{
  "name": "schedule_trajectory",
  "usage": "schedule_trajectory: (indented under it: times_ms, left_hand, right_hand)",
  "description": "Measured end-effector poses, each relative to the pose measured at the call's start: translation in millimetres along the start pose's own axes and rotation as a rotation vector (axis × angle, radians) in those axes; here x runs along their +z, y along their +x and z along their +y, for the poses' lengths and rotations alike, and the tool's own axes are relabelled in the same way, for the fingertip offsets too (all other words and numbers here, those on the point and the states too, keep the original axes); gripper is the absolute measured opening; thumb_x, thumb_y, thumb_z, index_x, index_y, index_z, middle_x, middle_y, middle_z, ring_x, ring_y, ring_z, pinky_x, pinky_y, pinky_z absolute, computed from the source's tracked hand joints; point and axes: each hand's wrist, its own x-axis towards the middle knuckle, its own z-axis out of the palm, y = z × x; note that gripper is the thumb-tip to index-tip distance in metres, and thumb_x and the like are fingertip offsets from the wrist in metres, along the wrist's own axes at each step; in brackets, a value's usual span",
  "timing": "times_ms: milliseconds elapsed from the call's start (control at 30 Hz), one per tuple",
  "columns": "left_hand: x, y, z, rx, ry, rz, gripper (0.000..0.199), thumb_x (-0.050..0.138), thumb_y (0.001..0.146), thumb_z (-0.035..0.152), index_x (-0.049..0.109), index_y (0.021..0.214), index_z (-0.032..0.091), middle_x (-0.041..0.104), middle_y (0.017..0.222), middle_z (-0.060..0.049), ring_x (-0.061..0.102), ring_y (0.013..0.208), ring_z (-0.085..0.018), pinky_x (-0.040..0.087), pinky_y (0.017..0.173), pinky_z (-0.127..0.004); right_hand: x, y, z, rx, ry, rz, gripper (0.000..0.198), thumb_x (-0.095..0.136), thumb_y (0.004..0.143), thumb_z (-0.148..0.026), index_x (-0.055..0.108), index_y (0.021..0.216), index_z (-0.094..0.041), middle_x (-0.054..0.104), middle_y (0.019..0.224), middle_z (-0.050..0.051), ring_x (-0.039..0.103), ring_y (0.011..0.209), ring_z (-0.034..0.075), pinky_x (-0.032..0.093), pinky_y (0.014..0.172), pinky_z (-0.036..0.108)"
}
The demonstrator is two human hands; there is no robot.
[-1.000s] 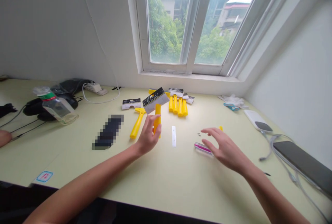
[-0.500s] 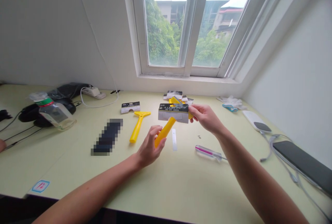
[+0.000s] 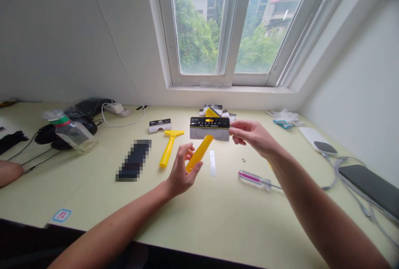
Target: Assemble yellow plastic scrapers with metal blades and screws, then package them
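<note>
My left hand is closed around the handle of a yellow scraper, which tilts up and away. A folded black-and-white packaging card covers the scraper's head. At the card's right edge, my right hand pinches it between thumb and fingers. A second yellow scraper lies to the left on the table, below another packaging card. Under the held scraper lies a thin metal blade. A clear-handled screwdriver rests near my right forearm, which hides part of its shaft.
More cards and a yellow scraper are piled by the window wall. Tiny dark bits lie right of the blade. A plastic bottle leans at left, near another person's arm. White gloves, a power bank and cables are right.
The view has shifted slightly. The card now faces me more squarely over the scraper's head. Yellow seen beside my right fingers no longer shows there; a bit of yellow now peeks out beside my right forearm.
</note>
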Motion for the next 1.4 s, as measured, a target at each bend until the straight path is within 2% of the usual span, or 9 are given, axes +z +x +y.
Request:
schedule_trajectory:
  times_ms: [167,400,567,700,900,967,1100,1267,1400]
  left_hand:
    - [-6.8,19.7,7.3,-0.292,-0.28,0.113,0.068,0.064,0.087,0.038,0.028,0.145,0.036,0.037,0.142,-0.013,0.058,0.1,-0.018,0.057,0.074,-0.029]
    - [-12.2,28.0,4.1,-0.517,-0.451,0.068,0.067,0.072,0.081,0.039,0.042,0.139,0.02,0.066,0.111,-0.011,0.066,0.101,-0.024,0.058,0.085,-0.04]
    - [-17.7,17.5,11.3,-0.226,-0.14,-0.088,0.059,0.069,0.084,0.03,0.047,0.139,0.024,0.066,0.113,-0.01,0.064,0.101,-0.022,0.056,0.091,-0.041]
    - [-23.5,18.3,11.2,-0.034,0.035,-0.263,0.059,0.066,0.086,0.025,0.047,0.141,0.026,0.066,0.112,-0.009,0.064,0.098,-0.02,0.055,0.09,-0.038]
    - [-81.6,70.6,-52.0,-0.399,0.208,0.024,0.068,0.069,0.081,0.03,0.043,0.143,0.024,0.065,0.098,-0.005,0.065,0.083,-0.017,0.056,0.085,-0.035]
    - [-108.8,91.2,-83.9,-0.571,0.457,0.09,0.066,0.069,0.079,0.028,0.045,0.141,0.025,0.063,0.106,-0.006,0.065,0.083,-0.016,0.057,0.082,-0.034]
    - [-143.9,112.6,-131.4,-0.678,0.635,0.087,0.041,0.07,0.07,0.018,0.066,0.111,0.015,0.061,0.112,-0.014,0.065,0.087,-0.024,0.051,0.092,-0.045]
    - [-146.4,110.6,-156.4,-0.733,0.735,-0.001,0.019,0.07,0.064,0.017,0.069,0.083,0.017,0.063,0.103,-0.015,0.057,0.112,-0.032,0.041,0.105,-0.047]
    - [-142.0,110.2,-161.1,-0.768,0.733,-0.04,0.014,0.07,0.065,0.021,0.069,0.079,0.019,0.065,0.096,-0.013,0.057,0.11,-0.033,0.04,0.103,-0.05]
  right_hand:
    - [12.1,-4.6,-2.9,-0.007,-0.005,0.037,0.034,0.069,0.078,-0.043,0.068,0.081,-0.01,0.058,0.058,0.002,0.047,0.05,0.007,0.036,0.048,0.021]
    - [32.0,-5.1,2.6,-0.035,-0.045,0.079,0.033,0.067,0.079,-0.044,0.069,0.079,-0.011,0.062,0.062,0.003,0.051,0.052,0.008,0.039,0.047,0.021]
    - [24.6,-4.1,-0.3,-0.057,0.004,0.183,0.031,0.07,0.077,-0.04,0.069,0.081,-0.01,0.069,0.073,0.007,0.055,0.053,0.008,0.042,0.048,0.02]
    - [3.4,-2.5,-3.8,-0.167,0.077,0.445,0.025,0.072,0.076,-0.035,0.068,0.083,-0.011,0.069,0.069,0.006,0.058,0.052,0.01,0.047,0.047,0.021]
    - [-40.4,5.6,-3.0,-0.401,0.323,0.852,0.016,0.071,0.077,-0.028,0.065,0.083,-0.014,0.069,0.069,0.006,0.066,0.057,0.014,0.051,0.048,0.023]
    - [-44.0,7.8,-1.3,-0.361,0.362,0.833,0.014,0.071,0.075,-0.025,0.065,0.08,-0.013,0.069,0.067,0.007,0.065,0.056,0.015,0.052,0.048,0.023]
    - [-31.1,10.9,1.4,-0.293,0.343,0.698,0.019,0.073,0.074,-0.027,0.065,0.081,-0.012,0.069,0.067,0.006,0.062,0.05,0.011,0.053,0.05,0.023]
    - [-14.3,9.5,-0.1,-0.298,0.283,0.611,0.024,0.073,0.076,-0.032,0.064,0.085,-0.012,0.068,0.067,0.005,0.062,0.052,0.012,0.054,0.052,0.025]
    - [-11.5,5.9,-2.7,-0.29,0.24,0.578,0.022,0.072,0.077,-0.032,0.064,0.085,-0.014,0.068,0.068,0.004,0.063,0.054,0.012,0.055,0.052,0.025]
